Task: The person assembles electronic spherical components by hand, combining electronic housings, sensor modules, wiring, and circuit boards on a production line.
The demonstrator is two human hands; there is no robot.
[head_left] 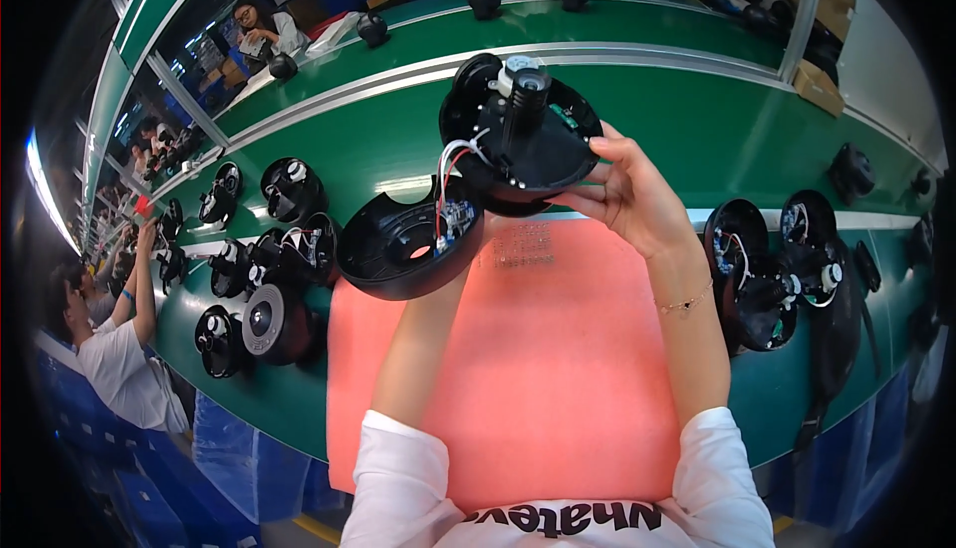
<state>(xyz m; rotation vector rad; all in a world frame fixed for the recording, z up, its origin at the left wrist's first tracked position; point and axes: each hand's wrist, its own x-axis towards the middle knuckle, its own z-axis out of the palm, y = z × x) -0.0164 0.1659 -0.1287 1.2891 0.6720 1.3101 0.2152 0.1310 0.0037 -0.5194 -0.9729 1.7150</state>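
Observation:
My right hand (632,190) grips the rim of a round black housing half (508,165), thumb on top and fingers underneath. A ribbed black post, a white round part and a small green board show inside it. White and red wires (441,185) run from it to a second black shell half (383,249), which is bowl-shaped with a hole in the middle and a small circuit board inside. My left forearm (423,339) reaches up behind this shell; the shell hides the hand and fingers beneath it. Both halves are held above a pink mat (588,369).
Several opened black housings (289,190) lie left of the mat, near a grey-faced round unit (271,321). More opened housings (762,279) and a black strap-like item (836,339) are on the right. A metal rail (637,53) crosses the green bench. Co-workers sit left and opposite.

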